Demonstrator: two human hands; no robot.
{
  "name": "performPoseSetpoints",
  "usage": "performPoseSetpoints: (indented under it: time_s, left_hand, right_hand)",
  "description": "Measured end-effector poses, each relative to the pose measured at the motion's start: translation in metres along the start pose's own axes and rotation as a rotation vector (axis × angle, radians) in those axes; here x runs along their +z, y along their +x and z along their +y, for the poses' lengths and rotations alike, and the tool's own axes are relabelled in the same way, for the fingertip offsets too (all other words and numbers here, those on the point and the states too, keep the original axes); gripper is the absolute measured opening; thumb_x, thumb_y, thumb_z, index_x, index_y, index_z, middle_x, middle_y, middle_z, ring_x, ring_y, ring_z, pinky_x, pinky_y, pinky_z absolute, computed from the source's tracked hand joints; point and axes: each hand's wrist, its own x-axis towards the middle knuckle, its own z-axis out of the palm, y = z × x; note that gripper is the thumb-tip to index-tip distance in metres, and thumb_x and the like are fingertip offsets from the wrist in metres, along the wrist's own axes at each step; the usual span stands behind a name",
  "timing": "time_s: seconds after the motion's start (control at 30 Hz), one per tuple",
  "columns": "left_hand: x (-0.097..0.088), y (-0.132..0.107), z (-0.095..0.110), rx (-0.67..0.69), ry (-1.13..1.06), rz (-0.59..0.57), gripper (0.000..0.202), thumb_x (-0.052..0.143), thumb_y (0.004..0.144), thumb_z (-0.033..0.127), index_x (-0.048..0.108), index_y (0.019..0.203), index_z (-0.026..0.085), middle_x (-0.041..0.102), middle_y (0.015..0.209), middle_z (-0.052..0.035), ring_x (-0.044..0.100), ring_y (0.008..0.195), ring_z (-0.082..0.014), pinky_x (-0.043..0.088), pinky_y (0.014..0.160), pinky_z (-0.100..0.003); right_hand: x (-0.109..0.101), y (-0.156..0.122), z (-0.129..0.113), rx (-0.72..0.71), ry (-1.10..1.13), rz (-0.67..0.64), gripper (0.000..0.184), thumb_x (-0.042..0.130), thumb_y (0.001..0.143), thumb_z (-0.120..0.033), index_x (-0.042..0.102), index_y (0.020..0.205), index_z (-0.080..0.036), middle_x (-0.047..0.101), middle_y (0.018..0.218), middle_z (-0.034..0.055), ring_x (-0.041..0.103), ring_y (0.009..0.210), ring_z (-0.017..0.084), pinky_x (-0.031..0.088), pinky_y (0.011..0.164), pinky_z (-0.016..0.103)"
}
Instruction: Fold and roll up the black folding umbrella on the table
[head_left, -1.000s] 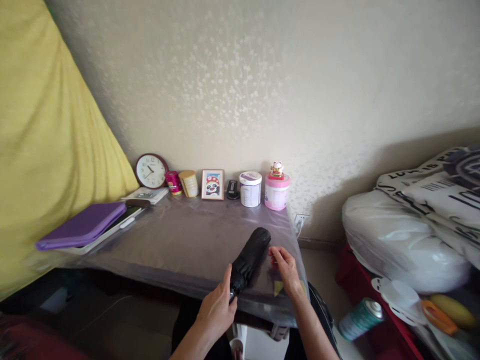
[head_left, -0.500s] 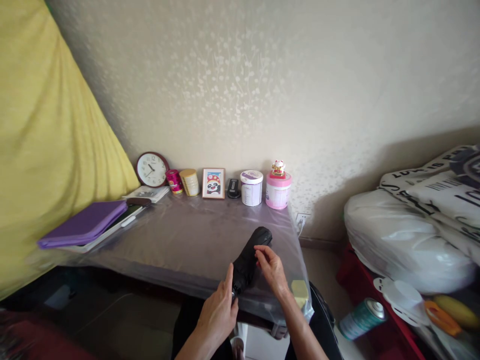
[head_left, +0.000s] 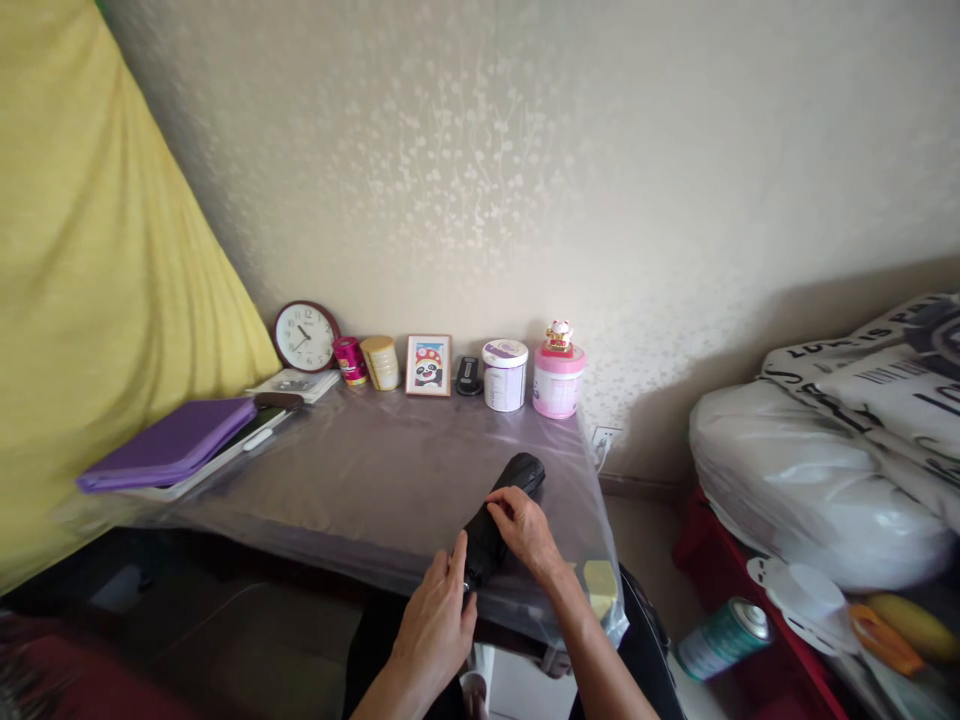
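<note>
Right hand (head_left: 525, 528) has shifted toward 9 o'clock onto the folded umbrella (head_left: 519, 473), fingers curled over its middle. Left hand (head_left: 437, 622) clasps the near end. Umbrella lies at the table's (head_left: 360, 480) 5 o'clock corner, pointing to 1 o'clock.

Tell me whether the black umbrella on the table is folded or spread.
Folded: the umbrella lies as a compact black bundle on the table, left hand at its near end, right hand on its middle.
</note>
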Motion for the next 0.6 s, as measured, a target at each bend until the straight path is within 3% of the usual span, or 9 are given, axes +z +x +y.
performPoseSetpoints:
  time_s: [0.23, 0.43, 0.6]
  left_hand:
    - [0.001, 0.003, 0.006, -0.001, 0.025, 0.022, 0.073, 0.04, 0.08, 0.015, -0.001, 0.139, 0.029, 0.038, 0.122, -0.0086, 0.049, 0.106, -0.0175, 0.04, 0.083, -0.025]
    - [0.012, 0.009, 0.006, -0.034, 0.085, -0.006, 0.072, 0.038, 0.08, 0.01, 0.0, 0.139, 0.025, 0.033, 0.131, -0.013, 0.05, 0.107, -0.0195, 0.04, 0.082, -0.025]
    - [0.011, 0.01, 0.006, -0.057, 0.12, -0.025, 0.069, 0.034, 0.081, 0.008, 0.002, 0.14, 0.024, 0.035, 0.131, -0.0136, 0.053, 0.103, -0.0179, 0.041, 0.079, -0.023]
  right_hand:
    - [0.002, -0.001, 0.004, -0.014, 0.044, 0.02, 0.016, 0.045, 0.079, -0.021, 0.061, 0.081, -0.019, 0.061, 0.076, 0.0022, 0.055, 0.067, 0.014, 0.042, 0.063, 0.024]
    - [0.004, -0.003, 0.006, 0.009, 0.141, 0.054, 0.017, 0.042, 0.081, -0.026, 0.058, 0.081, -0.02, 0.06, 0.077, 0.0018, 0.055, 0.071, 0.014, 0.042, 0.067, 0.025]
    - [0.002, -0.008, 0.008, 0.194, 0.447, 0.044, 0.02, 0.042, 0.08, -0.035, 0.052, 0.075, -0.02, 0.051, 0.063, -0.0027, 0.05, 0.056, 0.011, 0.042, 0.054, 0.022]
